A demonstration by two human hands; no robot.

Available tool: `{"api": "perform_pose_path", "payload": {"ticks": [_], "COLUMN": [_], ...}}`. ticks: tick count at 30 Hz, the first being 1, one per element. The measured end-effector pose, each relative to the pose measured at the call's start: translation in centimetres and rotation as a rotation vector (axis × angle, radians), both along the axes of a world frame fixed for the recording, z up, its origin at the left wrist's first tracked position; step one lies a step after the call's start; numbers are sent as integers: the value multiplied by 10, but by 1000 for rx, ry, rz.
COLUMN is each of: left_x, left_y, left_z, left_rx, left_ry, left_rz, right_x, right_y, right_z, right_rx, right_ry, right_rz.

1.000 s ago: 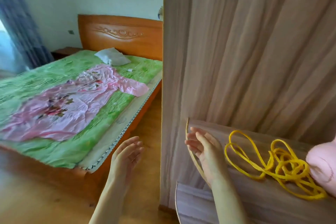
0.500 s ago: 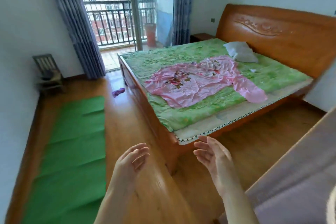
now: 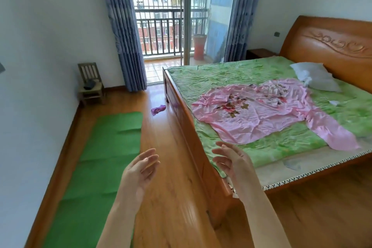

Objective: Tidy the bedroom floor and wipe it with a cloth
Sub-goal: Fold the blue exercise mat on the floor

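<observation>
Wooden floor (image 3: 171,197): mostly bare, no wet streaks visible; wiping judged not begun; bed (image 3: 201,167) fills the right side; green mat (image 3: 100,157) lies flat along the left wall, unrolled; small wooden chair (image 3: 91,83) in the far corner; purple cloth (image 3: 158,109) crumpled on the floor just beside the bed's far corner, well apart from both hands, likely next pickup; left hand (image 3: 141,169) and right hand (image 3: 231,161) raised, fingers apart, holding nothing.
</observation>
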State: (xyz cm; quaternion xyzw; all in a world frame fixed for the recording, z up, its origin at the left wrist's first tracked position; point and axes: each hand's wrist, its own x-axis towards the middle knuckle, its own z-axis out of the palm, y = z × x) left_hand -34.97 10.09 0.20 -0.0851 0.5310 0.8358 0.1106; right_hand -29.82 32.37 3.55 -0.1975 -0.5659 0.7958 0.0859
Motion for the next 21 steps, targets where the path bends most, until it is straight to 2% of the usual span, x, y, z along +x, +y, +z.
{"api": "perform_pose_path", "payload": {"ticks": [12,21], "left_x": [-107,-154], "left_y": [-54,-70], "left_z": [-16,-24], "left_rx": [-36,-48], "left_ry": [-73,-118], "left_rz": [188,495], "right_x": [-163,-286], "right_y": [-54,-84], "right_z": [-26,-35], "right_rx": [29,94], "right_ry": [-90,-100], "right_rz": [262,598]}}
